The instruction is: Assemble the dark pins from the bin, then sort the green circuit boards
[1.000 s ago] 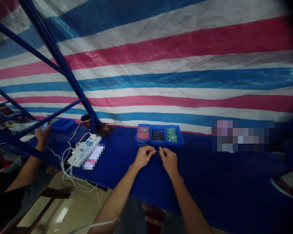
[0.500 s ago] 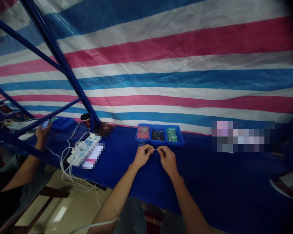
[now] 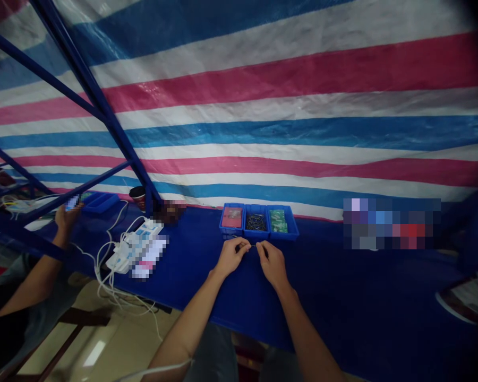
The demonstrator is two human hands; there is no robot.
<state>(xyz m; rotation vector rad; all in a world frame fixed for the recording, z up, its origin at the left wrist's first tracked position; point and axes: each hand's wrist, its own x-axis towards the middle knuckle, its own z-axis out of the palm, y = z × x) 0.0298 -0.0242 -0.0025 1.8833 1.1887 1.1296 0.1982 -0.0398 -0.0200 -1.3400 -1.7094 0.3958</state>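
Above the blue table (image 3: 239, 297), my left hand (image 3: 231, 255) and my right hand (image 3: 271, 261) face each other with fingertips pinched. A thin, pale, pin-like piece (image 3: 253, 245) spans the small gap between them, one end in each pinch. It is too small to tell its exact kind. Just beyond my hands stand three joined blue bins. The left bin (image 3: 231, 232) has a pinkish-red piece in it, the middle bin (image 3: 256, 234) has many dark thin metal pieces, and the right bin (image 3: 290, 229) has green packets or boards.
To the left, a white power strip (image 3: 133, 246) trails tangled white cables (image 3: 103, 270). A dark cup (image 3: 138, 196) stands by a blue metal frame post (image 3: 117, 135). Another person's hand (image 3: 67, 215) holds a phone at far left. Striped sheeting (image 3: 263, 127) hangs behind the table.
My view has shifted very slightly. Both hands keep their pinch on the thin piece, almost unmoved.
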